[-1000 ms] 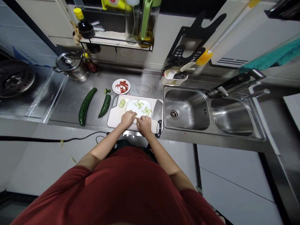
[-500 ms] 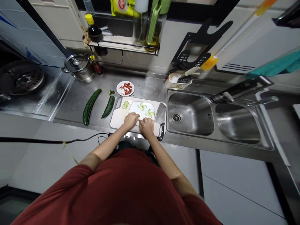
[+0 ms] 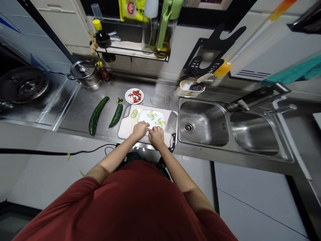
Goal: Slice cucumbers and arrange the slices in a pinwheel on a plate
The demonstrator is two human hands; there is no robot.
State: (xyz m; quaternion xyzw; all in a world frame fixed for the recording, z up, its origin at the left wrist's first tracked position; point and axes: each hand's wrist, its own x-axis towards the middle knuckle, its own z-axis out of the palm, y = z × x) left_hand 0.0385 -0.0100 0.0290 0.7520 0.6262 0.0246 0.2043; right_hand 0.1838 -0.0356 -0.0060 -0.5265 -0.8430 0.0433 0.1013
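A white plate (image 3: pixel 142 116) lies on the cutting board (image 3: pixel 123 130), with curved cucumber slices in two pinwheel shapes (image 3: pixel 151 115) on it. Over the plate's front edge, my left hand (image 3: pixel 140 128) and my right hand (image 3: pixel 156 135) are close together, fingers bent and pinched. A bit of pale green cucumber shows between the fingertips; which hand grips it is too small to tell. Round cucumber slices (image 3: pixel 134 113) rest at the board's upper left. On the board's right side lies a knife (image 3: pixel 172 123) with a black handle.
Left of the board are a cut cucumber (image 3: pixel 116 115) and a whole cucumber (image 3: pixel 98 115). Behind it stands a small plate with red pieces (image 3: pixel 129 97). A double sink (image 3: pixel 204 123) is at the right, a steel pot (image 3: pixel 87 78) at the back left. Bottles stand on a rack (image 3: pixel 132 52).
The camera view has shifted slightly. Both hands stay over the front of the plate with hardly any visible movement.
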